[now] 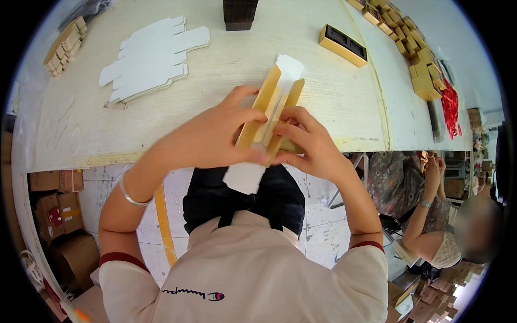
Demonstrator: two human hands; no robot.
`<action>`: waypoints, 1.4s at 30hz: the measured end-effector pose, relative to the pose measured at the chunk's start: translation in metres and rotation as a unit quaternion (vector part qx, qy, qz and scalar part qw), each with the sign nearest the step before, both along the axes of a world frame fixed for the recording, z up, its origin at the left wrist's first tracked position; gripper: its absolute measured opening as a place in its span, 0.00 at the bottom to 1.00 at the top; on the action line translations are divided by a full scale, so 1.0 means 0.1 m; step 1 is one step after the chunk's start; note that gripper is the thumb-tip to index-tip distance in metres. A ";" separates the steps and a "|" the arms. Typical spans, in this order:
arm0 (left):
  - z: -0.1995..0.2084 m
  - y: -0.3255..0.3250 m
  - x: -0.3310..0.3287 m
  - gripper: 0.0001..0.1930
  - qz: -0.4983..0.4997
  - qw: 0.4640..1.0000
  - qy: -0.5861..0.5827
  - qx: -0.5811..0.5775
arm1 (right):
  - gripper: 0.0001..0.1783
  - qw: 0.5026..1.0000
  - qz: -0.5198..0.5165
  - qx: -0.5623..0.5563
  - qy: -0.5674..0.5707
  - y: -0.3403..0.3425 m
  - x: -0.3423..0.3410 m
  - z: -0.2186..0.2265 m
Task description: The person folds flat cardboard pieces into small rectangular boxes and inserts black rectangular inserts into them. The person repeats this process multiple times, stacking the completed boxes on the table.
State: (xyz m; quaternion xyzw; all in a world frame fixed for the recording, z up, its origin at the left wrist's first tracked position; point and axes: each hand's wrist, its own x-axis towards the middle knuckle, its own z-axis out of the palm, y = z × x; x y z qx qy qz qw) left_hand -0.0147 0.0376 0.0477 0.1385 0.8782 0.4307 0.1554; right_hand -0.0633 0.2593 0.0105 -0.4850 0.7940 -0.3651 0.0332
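Between my hands, over the table's front edge, is a long gold cardboard box [263, 103], partly folded, with a white inside. Its white end flaps stick out, one toward the far side and one toward me. My left hand [229, 132] grips the left wall near the close end, thumb on the upper edge. On the other side my right hand [308, 141] holds the right wall, with fingers bent over its edge. To the left lies a stack of flat white box blanks [148, 59]. A gold box with a black two-compartment insert [343, 45] sits to the right.
A dark stack of inserts [239, 14] stands at the table's far side. Many gold boxes [425, 81] line the far right, near red ribbons [449, 110]. Folded pieces [65, 47] lie far left. Another person [431, 231] works at the right. Cartons [56, 212] are under the table.
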 end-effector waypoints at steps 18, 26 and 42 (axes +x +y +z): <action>-0.37 0.12 0.04 0.10 -0.012 0.980 0.194 0.033 | 0.16 0.974 -0.082 -0.027 -0.209 -0.20 0.21 0.11; -0.38 0.13 0.08 0.06 0.020 0.981 0.185 0.054 | 0.31 0.997 -0.022 0.038 0.070 0.02 0.41 0.09; -0.44 0.21 0.10 0.11 0.104 0.960 0.165 0.200 | 0.18 0.975 -0.176 -0.121 0.066 -0.23 0.37 -0.19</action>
